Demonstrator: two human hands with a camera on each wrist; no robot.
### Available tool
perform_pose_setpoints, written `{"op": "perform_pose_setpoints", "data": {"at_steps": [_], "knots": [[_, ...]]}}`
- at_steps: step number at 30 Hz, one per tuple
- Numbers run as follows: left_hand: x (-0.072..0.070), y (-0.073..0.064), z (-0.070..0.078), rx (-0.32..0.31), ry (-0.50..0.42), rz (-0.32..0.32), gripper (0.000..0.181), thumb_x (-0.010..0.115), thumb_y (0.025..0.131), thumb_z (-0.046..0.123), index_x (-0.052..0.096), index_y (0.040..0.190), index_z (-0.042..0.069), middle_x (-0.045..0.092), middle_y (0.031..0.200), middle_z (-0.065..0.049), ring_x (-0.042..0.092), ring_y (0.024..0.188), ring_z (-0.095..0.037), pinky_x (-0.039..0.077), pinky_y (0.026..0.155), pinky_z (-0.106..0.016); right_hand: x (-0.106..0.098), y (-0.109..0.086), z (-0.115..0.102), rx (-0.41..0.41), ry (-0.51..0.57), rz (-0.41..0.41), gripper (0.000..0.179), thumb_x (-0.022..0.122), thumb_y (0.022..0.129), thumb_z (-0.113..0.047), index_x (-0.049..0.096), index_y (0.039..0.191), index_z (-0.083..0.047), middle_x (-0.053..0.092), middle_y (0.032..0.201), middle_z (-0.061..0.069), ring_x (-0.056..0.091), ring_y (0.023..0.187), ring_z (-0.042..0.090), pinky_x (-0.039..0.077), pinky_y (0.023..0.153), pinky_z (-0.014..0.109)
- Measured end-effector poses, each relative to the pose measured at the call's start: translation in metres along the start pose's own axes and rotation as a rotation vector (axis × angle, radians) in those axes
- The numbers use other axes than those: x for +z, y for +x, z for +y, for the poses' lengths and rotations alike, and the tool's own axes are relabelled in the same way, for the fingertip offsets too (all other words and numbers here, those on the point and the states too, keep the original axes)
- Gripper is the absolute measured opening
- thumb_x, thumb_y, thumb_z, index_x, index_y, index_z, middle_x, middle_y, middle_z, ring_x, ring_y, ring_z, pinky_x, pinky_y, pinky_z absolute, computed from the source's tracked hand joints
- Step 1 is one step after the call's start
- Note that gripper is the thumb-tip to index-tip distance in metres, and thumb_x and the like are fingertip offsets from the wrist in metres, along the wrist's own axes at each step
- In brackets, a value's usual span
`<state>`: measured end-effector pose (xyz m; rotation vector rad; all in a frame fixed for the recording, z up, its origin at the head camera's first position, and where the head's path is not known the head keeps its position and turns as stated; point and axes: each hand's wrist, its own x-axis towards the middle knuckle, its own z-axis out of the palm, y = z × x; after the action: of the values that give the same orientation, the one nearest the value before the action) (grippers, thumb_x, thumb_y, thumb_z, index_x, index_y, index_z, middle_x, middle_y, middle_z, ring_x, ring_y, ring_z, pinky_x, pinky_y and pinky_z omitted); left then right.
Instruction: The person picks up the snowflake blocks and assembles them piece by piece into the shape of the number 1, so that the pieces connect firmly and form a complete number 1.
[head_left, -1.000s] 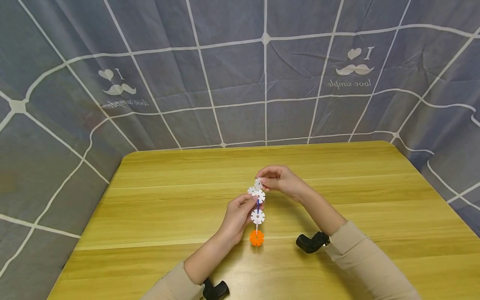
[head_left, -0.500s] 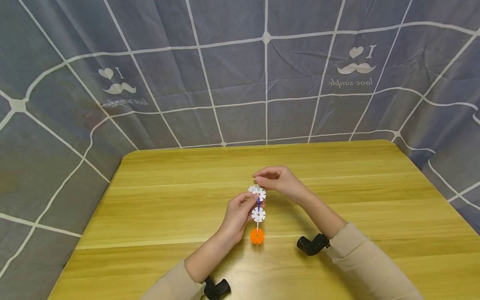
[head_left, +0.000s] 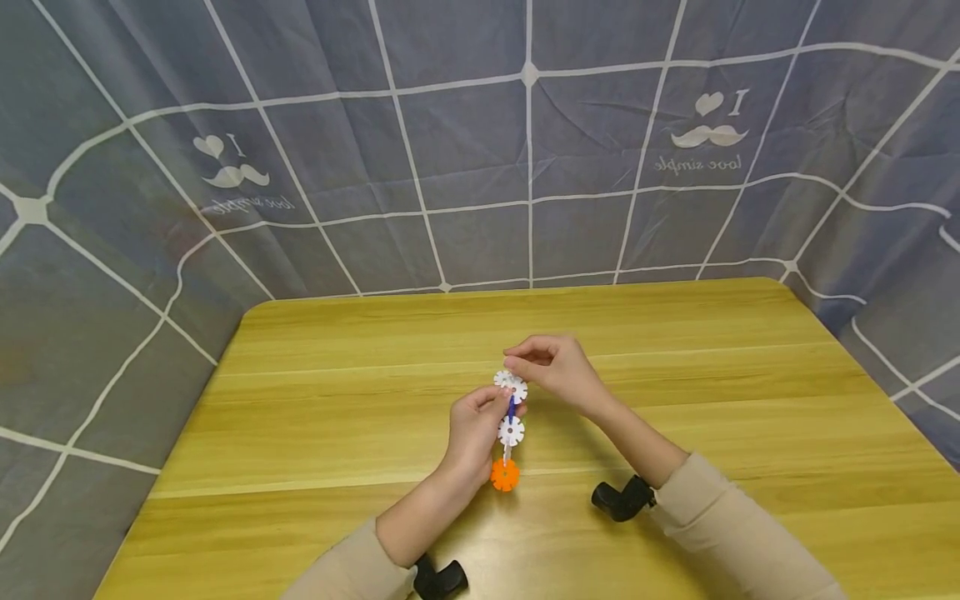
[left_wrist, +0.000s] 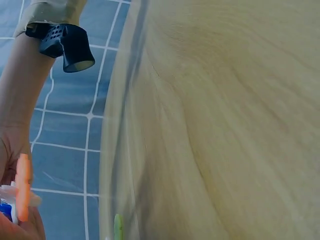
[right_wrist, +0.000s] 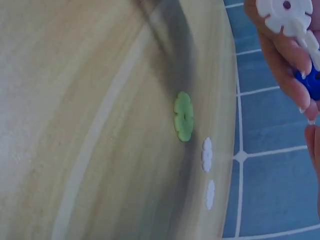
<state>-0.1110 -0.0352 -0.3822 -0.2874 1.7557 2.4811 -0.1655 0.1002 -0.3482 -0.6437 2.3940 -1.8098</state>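
Observation:
A chain of notched interlocking discs hangs over the table, held up in front of the person in the head view. Its upper white discs [head_left: 512, 387] are pinched by the left hand [head_left: 474, 427]. Below them come a blue disc [head_left: 512, 409] seen edge-on, another white disc [head_left: 511, 431], a narrow white one, and an orange disc [head_left: 505, 475] at the near end. At the top of the chain the right hand [head_left: 558, 372] pinches a white disc with thumb and forefinger, mostly hidden behind the fingertips. The right wrist view shows a white disc [right_wrist: 284, 15] beside a blue disc [right_wrist: 311, 82].
On the wooden table [head_left: 322, 400] lie a green disc [right_wrist: 183, 116] and two white discs [right_wrist: 207, 155], flat in the right wrist view. Black wrist-worn mounts [head_left: 622, 498] stick out at both sleeves. A grey-blue curtain with white lines [head_left: 480, 150] surrounds the table.
The white disc in the right fingers faced the camera at first, then turned edge-on, and now mostly hides behind the fingertips. The chain's orange end has shifted slightly left.

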Motion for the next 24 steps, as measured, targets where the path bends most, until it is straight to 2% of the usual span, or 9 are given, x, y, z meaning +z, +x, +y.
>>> {"op": "perform_pose_setpoints", "data": {"at_steps": [4, 10, 13, 16, 20, 24], "knots": [[0.0, 0.0, 0.0, -0.007, 0.007, 0.027, 0.018, 0.054, 0.093, 0.0, 0.06, 0.099, -0.016, 0.068, 0.089, -0.022, 0.066, 0.069, -0.014, 0.054, 0.065, -0.02, 0.005, -0.006, -0.023, -0.024, -0.069, 0.018, 0.015, 0.066, 0.085, -0.003, 0.068, 0.095, 0.008, 0.068, 0.09, 0.018, 0.065, 0.073, 0.026, 0.052, 0.061, 0.021], [0.0, -0.001, 0.003, -0.012, 0.02, 0.024, 0.018, 0.054, 0.093, 0.001, 0.061, 0.098, -0.014, 0.067, 0.091, -0.023, 0.067, 0.072, -0.016, 0.054, 0.067, -0.023, 0.005, -0.007, -0.026, -0.043, -0.11, 0.03, 0.014, 0.066, 0.086, -0.003, 0.068, 0.093, 0.009, 0.068, 0.085, 0.017, 0.063, 0.068, 0.025, 0.05, 0.057, 0.02], [0.0, -0.001, 0.003, -0.018, 0.024, 0.024, 0.018, 0.055, 0.093, 0.002, 0.061, 0.098, -0.014, 0.067, 0.091, -0.024, 0.067, 0.071, -0.016, 0.055, 0.068, -0.024, 0.006, -0.009, -0.024, -0.054, -0.123, 0.048, 0.011, 0.066, 0.086, -0.002, 0.068, 0.09, 0.008, 0.068, 0.084, 0.018, 0.061, 0.064, 0.023, 0.047, 0.053, 0.019], [0.0, 0.0, 0.003, -0.011, 0.026, 0.025, 0.018, 0.055, 0.092, 0.001, 0.061, 0.098, -0.015, 0.068, 0.089, -0.024, 0.066, 0.069, -0.015, 0.054, 0.065, -0.022, 0.008, -0.007, -0.01, -0.076, -0.141, 0.068, 0.011, 0.067, 0.085, -0.004, 0.069, 0.089, 0.006, 0.068, 0.085, 0.016, 0.061, 0.064, 0.02, 0.048, 0.053, 0.019], [-0.001, 0.002, 0.003, 0.007, 0.024, 0.019, 0.018, 0.055, 0.091, 0.0, 0.06, 0.098, -0.016, 0.068, 0.086, -0.023, 0.066, 0.069, -0.015, 0.054, 0.063, -0.021, 0.007, -0.002, 0.008, -0.098, -0.141, 0.076, 0.013, 0.068, 0.085, -0.008, 0.07, 0.092, 0.003, 0.069, 0.087, 0.012, 0.064, 0.068, 0.016, 0.051, 0.058, 0.022], [-0.001, 0.003, 0.002, 0.014, 0.032, 0.014, 0.018, 0.056, 0.091, 0.0, 0.06, 0.098, -0.016, 0.068, 0.087, -0.023, 0.067, 0.07, -0.016, 0.054, 0.065, -0.022, 0.003, -0.002, 0.012, -0.081, -0.103, 0.049, 0.015, 0.068, 0.085, -0.011, 0.07, 0.095, 0.001, 0.069, 0.09, 0.011, 0.065, 0.072, 0.014, 0.054, 0.063, 0.024]]}}
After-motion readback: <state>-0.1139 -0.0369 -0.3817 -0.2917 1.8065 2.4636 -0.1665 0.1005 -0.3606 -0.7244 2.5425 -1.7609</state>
